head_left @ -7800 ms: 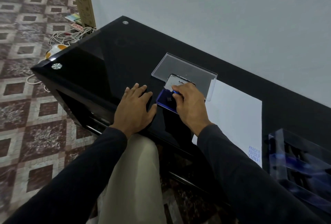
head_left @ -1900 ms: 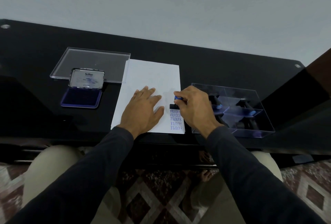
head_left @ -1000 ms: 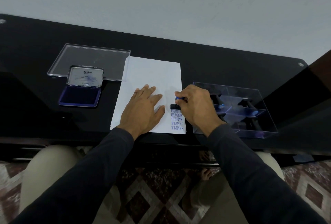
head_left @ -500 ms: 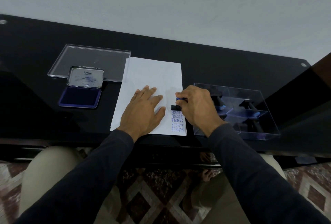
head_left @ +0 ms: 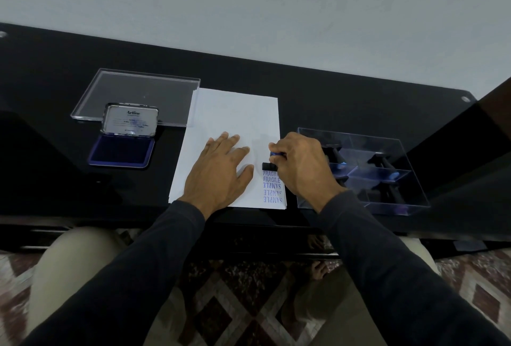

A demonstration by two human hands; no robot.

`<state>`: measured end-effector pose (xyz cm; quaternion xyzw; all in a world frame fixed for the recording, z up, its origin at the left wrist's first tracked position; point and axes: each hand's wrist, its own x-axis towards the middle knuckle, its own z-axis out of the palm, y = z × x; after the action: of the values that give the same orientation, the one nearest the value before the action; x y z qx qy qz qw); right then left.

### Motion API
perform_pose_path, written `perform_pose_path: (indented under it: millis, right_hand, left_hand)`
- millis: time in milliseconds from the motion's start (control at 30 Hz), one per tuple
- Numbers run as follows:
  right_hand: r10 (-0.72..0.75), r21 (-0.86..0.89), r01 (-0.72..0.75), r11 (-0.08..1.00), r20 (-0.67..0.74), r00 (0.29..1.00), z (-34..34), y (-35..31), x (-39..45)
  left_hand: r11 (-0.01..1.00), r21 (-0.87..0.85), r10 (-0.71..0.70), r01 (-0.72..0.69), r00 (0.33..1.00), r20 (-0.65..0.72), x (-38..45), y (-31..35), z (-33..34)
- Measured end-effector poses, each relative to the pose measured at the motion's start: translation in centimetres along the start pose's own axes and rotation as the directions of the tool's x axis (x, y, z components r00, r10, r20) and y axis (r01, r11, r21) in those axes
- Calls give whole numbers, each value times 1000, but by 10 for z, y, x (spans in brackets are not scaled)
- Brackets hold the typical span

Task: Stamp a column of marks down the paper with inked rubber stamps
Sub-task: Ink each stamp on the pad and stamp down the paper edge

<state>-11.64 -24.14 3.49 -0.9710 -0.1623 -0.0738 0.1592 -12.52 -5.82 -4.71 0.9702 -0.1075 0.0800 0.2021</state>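
Note:
A white sheet of paper (head_left: 235, 116) lies on the black desk (head_left: 331, 91). My left hand (head_left: 221, 171) rests flat on it, fingers spread. My right hand (head_left: 300, 165) grips a rubber stamp (head_left: 267, 165) with a black base and blue handle, its base down on the paper near the right edge. Just below the stamp runs a column of blue marks (head_left: 272, 188) reading FRAGILE and SAMPLE. Most of the stamp is hidden by my fingers.
An open blue ink pad (head_left: 121, 150) with its metal lid raised sits left of the paper, in front of a clear plastic lid (head_left: 132, 88). A clear compartment tray (head_left: 387, 152) holding more stamps stands right of the paper. The desk's front edge runs just below the paper.
Since about eight seconds ago the stamp went from the ink pad to the paper. Over the last second both hands have stayed nearly still, the stamp held down above the marks.

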Motion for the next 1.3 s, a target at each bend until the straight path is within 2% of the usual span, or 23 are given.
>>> perform_pose_path:
  millis: [500,933,1300]
  right_hand:
    - [-55,-38,54,998,-34,998,5,2,-6]
    - [42,-151,-39,988,12,999,5,3,0]
    - [50,-105,-51,993,-18,999,4,1,-7]
  left_hand:
    - [1000,3,2,-2,1000,4,0,1,-1]
    - [1000,1,-6,6,1000,15,1,1,-2]
    - [1000,4,-10,10,1000,13,1,2,-1]
